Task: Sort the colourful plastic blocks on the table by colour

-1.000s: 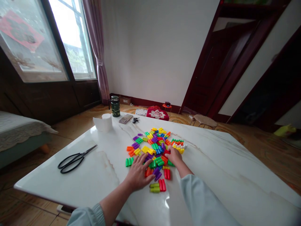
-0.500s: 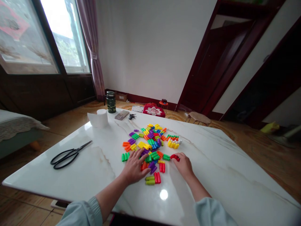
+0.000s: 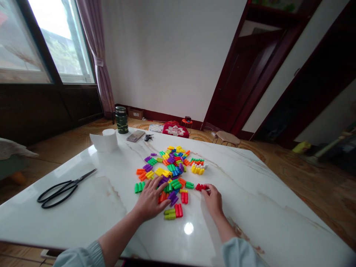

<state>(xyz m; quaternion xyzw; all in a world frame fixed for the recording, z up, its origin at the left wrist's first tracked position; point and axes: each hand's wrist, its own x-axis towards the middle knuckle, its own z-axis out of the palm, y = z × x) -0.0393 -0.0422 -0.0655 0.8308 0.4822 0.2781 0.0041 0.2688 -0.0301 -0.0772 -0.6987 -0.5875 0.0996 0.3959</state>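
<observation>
My left hand (image 3: 151,198) lies with fingers spread over the near left side of a pile of colourful plastic building blocks (image 3: 174,168), hiding some of them. At the pile's right edge, my right hand (image 3: 214,202) pinches a red block (image 3: 200,187) between thumb and fingers, low over the table. Just left of it lies a green block (image 3: 189,185). Between my hands are a purple block (image 3: 172,198) and a red block (image 3: 184,198). Closer to me, a lime block (image 3: 170,214) touches another red block (image 3: 178,210). Yellow blocks (image 3: 197,170) stand beyond my right hand, beside white ones.
On the white marbled table (image 3: 111,222), black-handled scissors (image 3: 65,189) lie at left. Farther back are a paper roll (image 3: 109,141), a camouflage flask (image 3: 121,120), a phone (image 3: 135,136) and keys (image 3: 148,137). A stool (image 3: 226,138) stands beyond the table.
The view has swung right, so everything sits further left in the picture. More of the red block shows at my right fingertips, and it looks turned. My left hand stays over the pile.
</observation>
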